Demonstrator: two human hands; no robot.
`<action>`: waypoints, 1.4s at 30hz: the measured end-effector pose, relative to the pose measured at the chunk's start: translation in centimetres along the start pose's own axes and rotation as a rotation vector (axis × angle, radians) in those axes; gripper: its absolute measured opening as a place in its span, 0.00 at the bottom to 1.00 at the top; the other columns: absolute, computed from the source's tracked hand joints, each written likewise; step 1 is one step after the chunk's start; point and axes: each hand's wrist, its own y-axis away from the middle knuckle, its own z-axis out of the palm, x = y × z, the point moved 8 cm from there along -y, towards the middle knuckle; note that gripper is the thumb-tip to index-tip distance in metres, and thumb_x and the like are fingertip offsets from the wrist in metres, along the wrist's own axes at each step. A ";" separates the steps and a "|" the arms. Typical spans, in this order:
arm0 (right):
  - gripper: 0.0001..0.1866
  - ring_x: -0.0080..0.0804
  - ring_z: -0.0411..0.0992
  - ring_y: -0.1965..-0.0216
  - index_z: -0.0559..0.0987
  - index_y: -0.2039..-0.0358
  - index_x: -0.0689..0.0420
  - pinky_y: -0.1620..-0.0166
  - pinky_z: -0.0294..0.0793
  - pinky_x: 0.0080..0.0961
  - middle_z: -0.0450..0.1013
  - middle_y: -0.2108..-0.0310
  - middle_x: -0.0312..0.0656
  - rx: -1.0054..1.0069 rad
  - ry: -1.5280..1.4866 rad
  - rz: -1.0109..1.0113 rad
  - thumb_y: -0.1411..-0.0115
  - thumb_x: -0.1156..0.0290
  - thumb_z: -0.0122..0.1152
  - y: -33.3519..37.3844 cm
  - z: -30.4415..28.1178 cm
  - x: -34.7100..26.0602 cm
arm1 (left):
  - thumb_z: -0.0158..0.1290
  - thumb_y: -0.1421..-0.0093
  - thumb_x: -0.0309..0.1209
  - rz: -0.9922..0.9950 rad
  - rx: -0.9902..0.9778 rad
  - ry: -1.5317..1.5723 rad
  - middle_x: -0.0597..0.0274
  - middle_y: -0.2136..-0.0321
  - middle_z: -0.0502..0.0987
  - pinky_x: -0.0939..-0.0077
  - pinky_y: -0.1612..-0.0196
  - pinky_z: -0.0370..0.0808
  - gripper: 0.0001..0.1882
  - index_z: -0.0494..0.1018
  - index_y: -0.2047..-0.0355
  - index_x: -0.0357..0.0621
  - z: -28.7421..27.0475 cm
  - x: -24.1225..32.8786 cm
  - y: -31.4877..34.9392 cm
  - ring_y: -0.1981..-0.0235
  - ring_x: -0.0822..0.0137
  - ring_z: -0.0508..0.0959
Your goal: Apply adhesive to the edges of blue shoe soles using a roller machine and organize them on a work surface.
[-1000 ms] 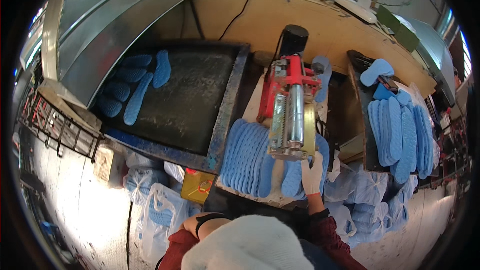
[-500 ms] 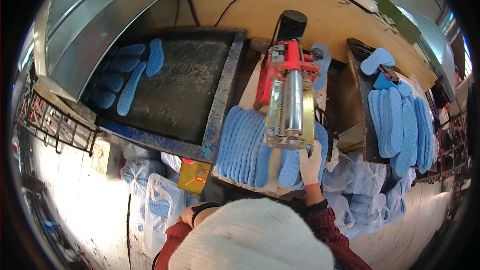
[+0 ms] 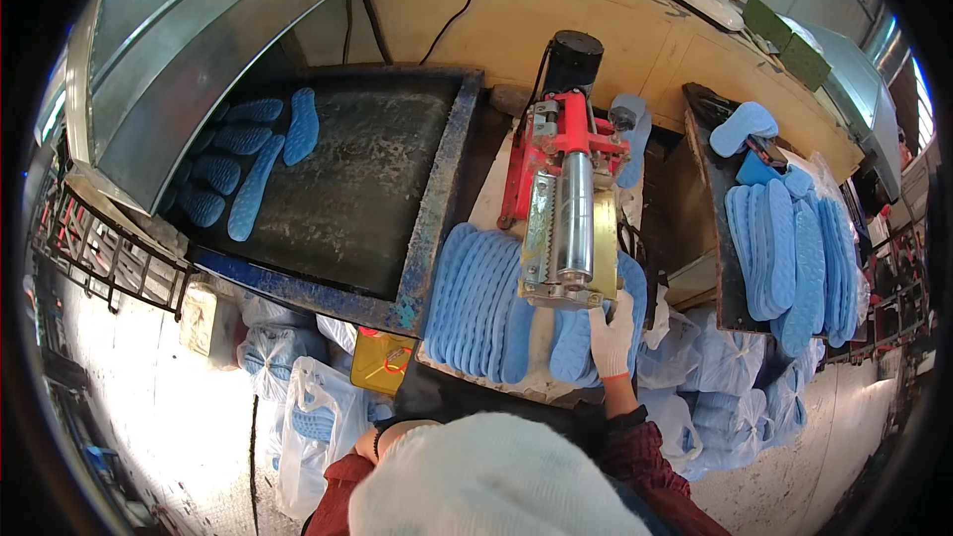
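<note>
My right hand [image 3: 612, 339], in a white knit glove with an orange cuff, is at the near right corner of a red-framed roller machine [image 3: 576, 228]. Its thumb and fingers are apart and point away from me, with light-blue insoles close on both sides. Under the machine's front end, some of these insoles [image 3: 569, 349] stand on edge. A longer row of light-blue textured insoles [image 3: 476, 303] leans to the left of the machine. Of my left arm only a bare part with a dark bracelet shows; a white knit hat [image 3: 496, 481] hides the hand.
At left, a dark tray [image 3: 442, 179] with a worn blue rim holds several insoles [image 3: 256, 189] beneath a metal hood [image 3: 228, 30]. More insoles [image 3: 769, 248] lie on a board to the right. Clear bags of insoles [image 3: 730, 377] and a yellow container [image 3: 380, 361] sit below.
The whole view has shifted slightly. My right hand stays at the machine's near corner. The visible part of my left arm has changed and lies slightly lower.
</note>
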 end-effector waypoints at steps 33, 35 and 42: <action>0.19 0.30 0.68 0.51 0.73 0.49 0.65 0.45 0.65 0.25 0.72 0.55 0.41 -0.109 -0.507 0.246 0.41 0.75 0.53 -0.7 0.1 -1.4 | 0.50 0.35 0.27 -0.876 0.777 -1.238 0.66 0.69 0.77 0.82 0.67 0.74 0.12 0.73 0.52 0.38 -27.3 3.7 17.0 0.70 0.76 0.75; 0.19 0.30 0.68 0.51 0.73 0.48 0.65 0.45 0.65 0.25 0.72 0.54 0.41 -0.052 -0.363 0.192 0.41 0.75 0.52 -0.5 -1.3 -2.3 | 0.50 0.35 0.27 -1.001 0.892 -1.079 0.68 0.71 0.77 0.84 0.70 0.73 0.11 0.75 0.54 0.38 -28.5 2.0 18.2 0.73 0.78 0.74; 0.20 0.40 0.71 0.51 0.77 0.49 0.59 0.48 0.70 0.28 0.72 0.53 0.48 0.230 0.059 -0.332 0.43 0.86 0.54 -3.6 -7.5 -9.3 | 0.42 0.30 0.36 -0.783 0.776 -1.069 0.51 0.55 0.78 0.74 0.58 0.76 0.21 0.70 0.45 0.34 -25.7 1.8 15.9 0.59 0.65 0.78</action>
